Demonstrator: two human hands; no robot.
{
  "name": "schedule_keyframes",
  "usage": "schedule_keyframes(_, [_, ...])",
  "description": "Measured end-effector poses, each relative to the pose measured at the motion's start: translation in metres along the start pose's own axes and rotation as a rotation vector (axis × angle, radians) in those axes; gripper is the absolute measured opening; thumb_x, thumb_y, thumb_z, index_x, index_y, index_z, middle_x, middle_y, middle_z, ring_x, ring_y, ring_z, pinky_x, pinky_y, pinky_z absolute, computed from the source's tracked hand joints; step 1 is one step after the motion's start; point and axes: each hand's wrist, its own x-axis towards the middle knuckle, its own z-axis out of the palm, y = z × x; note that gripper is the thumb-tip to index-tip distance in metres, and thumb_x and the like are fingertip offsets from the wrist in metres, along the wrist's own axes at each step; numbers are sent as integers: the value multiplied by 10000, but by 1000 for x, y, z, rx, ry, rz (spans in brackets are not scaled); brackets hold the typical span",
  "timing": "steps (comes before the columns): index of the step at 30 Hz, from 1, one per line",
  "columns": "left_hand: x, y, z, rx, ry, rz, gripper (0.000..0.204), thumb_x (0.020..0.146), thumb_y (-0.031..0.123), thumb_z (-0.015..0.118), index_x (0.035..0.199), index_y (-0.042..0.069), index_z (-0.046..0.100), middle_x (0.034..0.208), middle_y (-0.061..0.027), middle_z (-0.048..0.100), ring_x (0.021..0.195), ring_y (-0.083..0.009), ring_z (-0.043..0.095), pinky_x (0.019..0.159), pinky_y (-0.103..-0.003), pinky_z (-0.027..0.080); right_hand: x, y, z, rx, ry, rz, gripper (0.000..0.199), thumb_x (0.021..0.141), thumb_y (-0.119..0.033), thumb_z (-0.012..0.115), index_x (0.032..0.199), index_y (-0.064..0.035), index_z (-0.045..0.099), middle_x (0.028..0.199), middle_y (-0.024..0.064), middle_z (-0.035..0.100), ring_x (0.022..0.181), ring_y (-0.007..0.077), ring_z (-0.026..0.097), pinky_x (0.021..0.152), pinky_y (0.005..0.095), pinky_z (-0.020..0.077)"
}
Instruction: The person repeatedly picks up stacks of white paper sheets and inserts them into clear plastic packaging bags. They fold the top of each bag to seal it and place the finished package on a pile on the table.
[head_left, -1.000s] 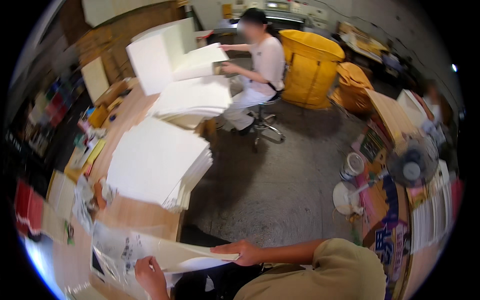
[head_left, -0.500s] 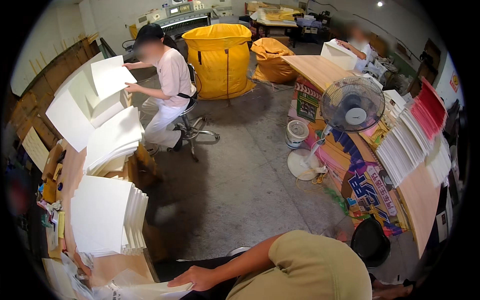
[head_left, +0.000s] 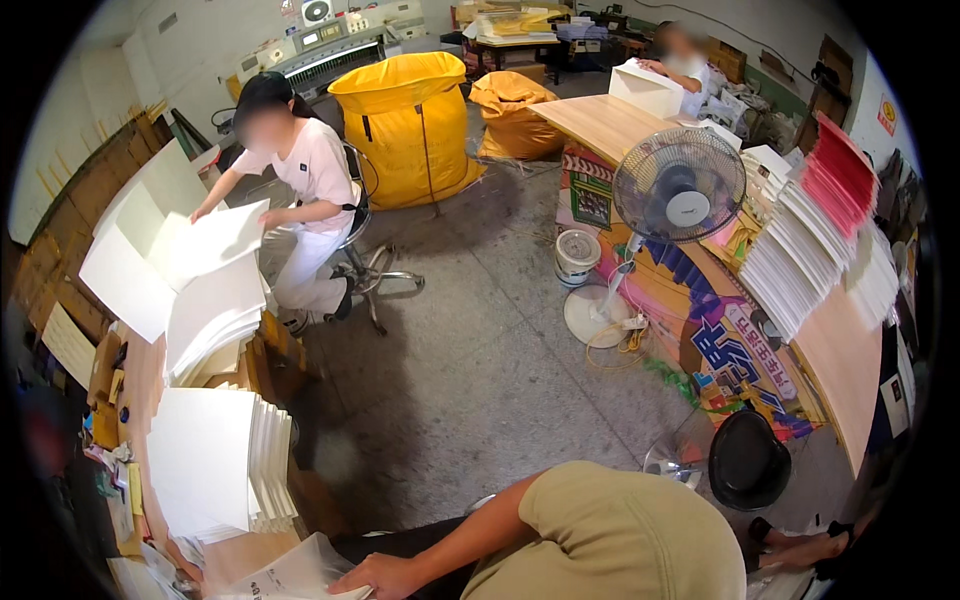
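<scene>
My right hand point(head_left: 385, 577) reaches in at the bottom edge, from a khaki sleeve point(head_left: 570, 505). Its fingers are closed over the edge of a white sheet, beside a translucent plastic sheet point(head_left: 285, 572) with dark print. How many layers they hold is hidden. Just beyond lies a fanned stack of large white sheets point(head_left: 203, 460) on the wooden table point(head_left: 235, 560). My left hand is out of view.
A co-worker point(head_left: 310, 175) on a wheeled stool handles white boards point(head_left: 215, 240) at the left. A standing fan point(head_left: 680, 190), a bucket point(head_left: 577, 257), a black stool seat point(head_left: 748, 460) and large yellow sacks point(head_left: 415, 135) stand around the floor. White and red stacks fill the right table.
My view has shifted a little to the right. The printed plastic sheet beside my right hand has changed shape and lifted. The co-worker has leaned forward and lowered the white board.
</scene>
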Motion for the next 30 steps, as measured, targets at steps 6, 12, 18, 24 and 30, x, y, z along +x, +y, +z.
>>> schedule_keyframes(6, [-1, -11, 7, 53, 20, 129, 181, 952, 122, 642, 1081, -3, 661, 895, -154, 637, 789, -279, 619, 725, -366, 511, 3, 33, 27, 7, 144, -79, 365, 800, -178, 773, 1148, -89, 707, 974, 169, 714, 829, 325, 699, 693, 422, 529])
schedule_keyframes(12, [-10, -26, -7, 118, -100, 155, 402, 922, 94, 659, 1283, -50, 552, 838, -156, 586, 734, -282, 569, 673, -378, 479, 7, 22, 27, 18, 68, -70, 343, 799, -164, 756, 1131, -94, 709, 951, 147, 719, 815, 316, 698, 678, 415, 528])
schedule_keyframes(18, [-15, -33, -8, 220, -17, 130, 381, 914, 60, 638, 1266, -65, 564, 831, -168, 598, 739, -308, 574, 674, -409, 480, 8, 15, 27, 93, 117, -86, 351, 817, -179, 746, 1158, -102, 706, 988, 142, 723, 858, 298, 710, 718, 396, 541])
schedule_keyframes(24, [-23, -16, -19, 285, 167, -150, 164, 925, 103, 624, 1005, -12, 710, 905, -239, 651, 867, -394, 633, 778, -454, 524, 11, 45, 57, 137, -12, -108, 503, 833, -108, 681, 1331, -91, 608, 1210, 196, 666, 1093, 315, 672, 938, 379, 519])
schedule_keyframes(30, [-9, -44, -15, 211, 170, 44, 166, 760, 14, 717, 916, 65, 694, 855, -85, 609, 771, -283, 614, 665, -388, 517, 34, 15, 51, -113, 39, -141, 368, 864, -105, 693, 1217, -9, 662, 1141, 178, 702, 1009, 307, 709, 864, 361, 565])
